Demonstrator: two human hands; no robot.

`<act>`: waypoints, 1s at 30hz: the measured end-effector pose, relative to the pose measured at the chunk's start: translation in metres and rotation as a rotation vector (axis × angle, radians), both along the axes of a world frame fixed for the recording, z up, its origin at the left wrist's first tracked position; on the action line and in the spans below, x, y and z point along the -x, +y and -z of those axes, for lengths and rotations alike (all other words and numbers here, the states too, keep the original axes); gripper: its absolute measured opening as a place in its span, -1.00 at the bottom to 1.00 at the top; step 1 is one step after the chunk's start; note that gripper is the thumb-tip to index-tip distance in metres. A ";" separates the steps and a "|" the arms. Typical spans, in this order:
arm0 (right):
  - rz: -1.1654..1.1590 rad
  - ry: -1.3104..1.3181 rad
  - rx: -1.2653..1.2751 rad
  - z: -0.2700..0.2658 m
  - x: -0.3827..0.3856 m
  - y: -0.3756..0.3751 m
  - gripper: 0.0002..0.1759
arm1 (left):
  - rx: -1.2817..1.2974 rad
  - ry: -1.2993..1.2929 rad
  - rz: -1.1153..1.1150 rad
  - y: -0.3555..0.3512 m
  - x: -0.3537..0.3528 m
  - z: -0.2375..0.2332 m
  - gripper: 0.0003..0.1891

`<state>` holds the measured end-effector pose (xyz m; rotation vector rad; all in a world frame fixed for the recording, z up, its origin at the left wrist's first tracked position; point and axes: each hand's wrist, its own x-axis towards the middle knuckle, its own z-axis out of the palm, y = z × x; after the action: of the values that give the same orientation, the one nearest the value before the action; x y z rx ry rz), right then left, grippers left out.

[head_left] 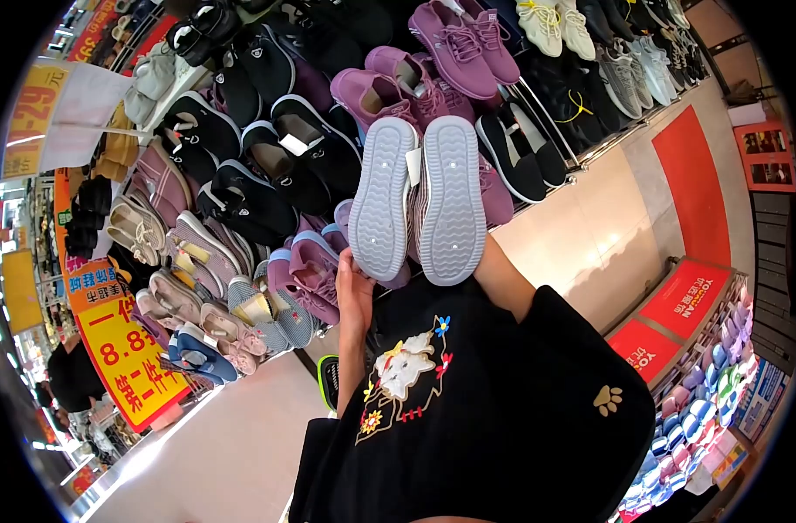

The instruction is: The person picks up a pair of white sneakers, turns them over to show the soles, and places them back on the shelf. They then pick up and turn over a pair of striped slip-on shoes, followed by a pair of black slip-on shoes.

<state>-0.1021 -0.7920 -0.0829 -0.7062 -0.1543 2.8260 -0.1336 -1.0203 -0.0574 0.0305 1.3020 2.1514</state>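
A pair of shoes is held up with grey wavy-patterned soles facing me, the left shoe (381,200) and the right shoe (453,200) side by side. A small white tag (413,166) shows between them. My left hand (354,292) grips the lower left edge of the pair, its fingers partly behind the sole. My right forearm reaches up behind the right shoe, whose sole hides that hand. Just beyond the pair are purple sneakers (464,48) and black slip-on shoes (315,144) on the rack.
Shoe racks run along the left and top. A yellow and red price sign (128,349) hangs at the lower left. Red panels (685,299) top a slipper display at the right. A red strip (690,187) lies on the floor.
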 end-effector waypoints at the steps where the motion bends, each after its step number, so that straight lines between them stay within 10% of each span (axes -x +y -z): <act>1: -0.002 -0.002 0.001 0.000 0.000 0.000 -0.67 | -0.005 0.003 0.005 -0.001 0.001 0.002 -0.57; 8: -0.104 -0.066 -0.340 -0.013 0.017 0.011 -0.67 | 0.455 0.236 0.065 0.006 0.007 -0.001 -0.59; 15: -0.232 0.200 -1.963 -0.092 0.027 -0.007 -0.79 | 0.344 0.124 0.047 -0.006 0.016 0.009 -0.66; 23: -0.336 0.442 -2.061 -0.061 0.032 -0.052 -0.76 | 0.406 -0.080 -0.008 -0.023 0.002 0.017 -0.60; 27: -0.457 0.560 -2.233 -0.027 0.030 -0.079 -0.66 | 0.957 0.302 0.395 -0.063 -0.005 0.025 -0.75; 30: -0.623 0.577 -2.294 0.011 0.025 -0.092 -0.70 | 0.982 0.276 0.194 -0.110 -0.002 0.042 -0.74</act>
<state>-0.1272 -0.8839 -0.0939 0.7480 -2.7708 1.1153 -0.1319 -1.1302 -0.0995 0.0490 2.2727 1.1925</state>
